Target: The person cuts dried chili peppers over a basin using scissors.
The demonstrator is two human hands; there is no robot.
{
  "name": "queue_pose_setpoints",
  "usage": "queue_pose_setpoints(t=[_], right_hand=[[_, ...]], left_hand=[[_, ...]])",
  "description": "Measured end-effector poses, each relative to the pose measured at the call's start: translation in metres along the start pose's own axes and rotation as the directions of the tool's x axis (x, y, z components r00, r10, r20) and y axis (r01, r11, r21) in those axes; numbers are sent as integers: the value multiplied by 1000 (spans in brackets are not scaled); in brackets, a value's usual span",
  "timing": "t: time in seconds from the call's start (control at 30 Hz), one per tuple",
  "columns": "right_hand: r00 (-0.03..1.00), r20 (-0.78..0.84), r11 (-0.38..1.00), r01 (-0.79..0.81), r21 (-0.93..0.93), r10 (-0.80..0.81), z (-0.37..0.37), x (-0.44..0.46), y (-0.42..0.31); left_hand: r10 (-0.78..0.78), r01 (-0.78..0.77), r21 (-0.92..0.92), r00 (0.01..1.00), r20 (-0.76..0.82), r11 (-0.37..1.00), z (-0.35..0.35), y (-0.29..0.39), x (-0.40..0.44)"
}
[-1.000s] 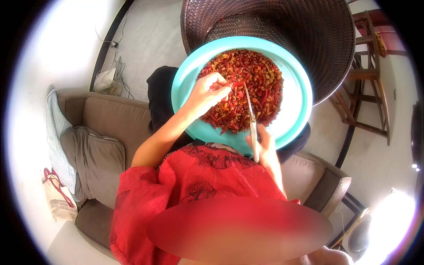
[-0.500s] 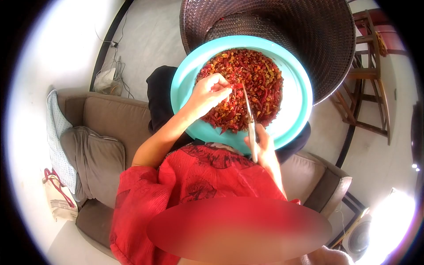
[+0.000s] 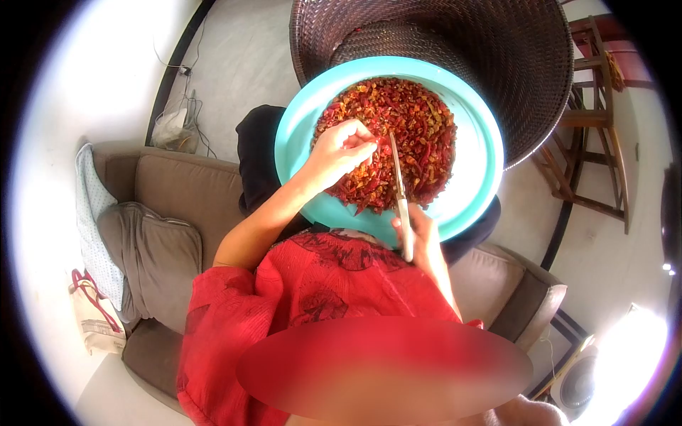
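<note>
A wide turquoise basin rests across my lap, holding a heap of cut red chili pieces. Above the left part of the heap, my left hand pinches a small red chili piece between thumb and fingers. My right hand is wrapped round the pale handles of a pair of scissors at the basin's near edge. The scissor blades point away from me over the chilies, close to the left fingertips, and look closed or nearly so.
A dark woven round chair stands behind the basin. I sit on a brown sofa with a grey cushion at the left. A wooden chair is at the right, a cloth bag at the far left.
The red chili piece at my left fingertips now sticks out much less than before. The scissors have shifted slightly to the left, and their blades no longer touch the piece.
</note>
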State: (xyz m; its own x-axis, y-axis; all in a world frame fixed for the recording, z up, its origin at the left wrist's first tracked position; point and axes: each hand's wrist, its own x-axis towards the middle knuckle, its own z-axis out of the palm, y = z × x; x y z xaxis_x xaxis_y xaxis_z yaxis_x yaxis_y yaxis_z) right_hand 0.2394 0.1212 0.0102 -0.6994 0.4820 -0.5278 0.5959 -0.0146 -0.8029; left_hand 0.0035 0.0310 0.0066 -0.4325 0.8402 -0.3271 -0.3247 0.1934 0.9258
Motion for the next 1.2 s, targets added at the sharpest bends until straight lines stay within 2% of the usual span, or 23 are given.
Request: queue_pose_setpoints(t=[0.03,0.1,0.2,0.33,0.43,0.5,0.6,0.7,0.9,1.0,1.1,1.2], right_hand=[[1000,0,1000,0,0,0,-1,-1,-3],[994,-48,985,95,-144,-103,-5,-2,-11],[991,-47,978,119,-171,-128,-6,-1,-14],[997,-21,978,70,-198,-76,-5,-1,-18],[998,-33,990,56,-128,-60,-3,1,-13],[999,27,997,-38,-63,40,-1,1,-9],[998,42,998,-55,29,54,0,2,1],[999,0,999,40,-24,-40,-3,2,2],[992,-29,987,120,-109,-123,-5,2,-3],[998,-3,997,63,-46,-63,-4,2,-11],[1000,6,998,21,-62,-21,-3,2,-9],[999,3,999,37,14,-37,1,1,-3]], left_hand=[[1,-1,-3,1000,-5,1000,0,0,0],[0,0,-10,1000,1,1000,-1,0,1],[5,-4,-28,1000,18,1000,2,2,0],[-10,11,-52,1000,29,999,7,5,-2],[-12,13,-30,999,36,999,8,4,0],[-12,14,-26,999,42,1000,8,3,0],[-11,12,-23,999,38,1000,9,5,0],[7,-7,-13,1000,20,1000,5,3,1],[14,-13,-17,999,33,1000,8,5,2],[2,0,-39,999,40,999,10,5,2],[-3,5,-33,999,45,999,10,3,4],[2,0,-29,998,55,1000,9,1,5]])
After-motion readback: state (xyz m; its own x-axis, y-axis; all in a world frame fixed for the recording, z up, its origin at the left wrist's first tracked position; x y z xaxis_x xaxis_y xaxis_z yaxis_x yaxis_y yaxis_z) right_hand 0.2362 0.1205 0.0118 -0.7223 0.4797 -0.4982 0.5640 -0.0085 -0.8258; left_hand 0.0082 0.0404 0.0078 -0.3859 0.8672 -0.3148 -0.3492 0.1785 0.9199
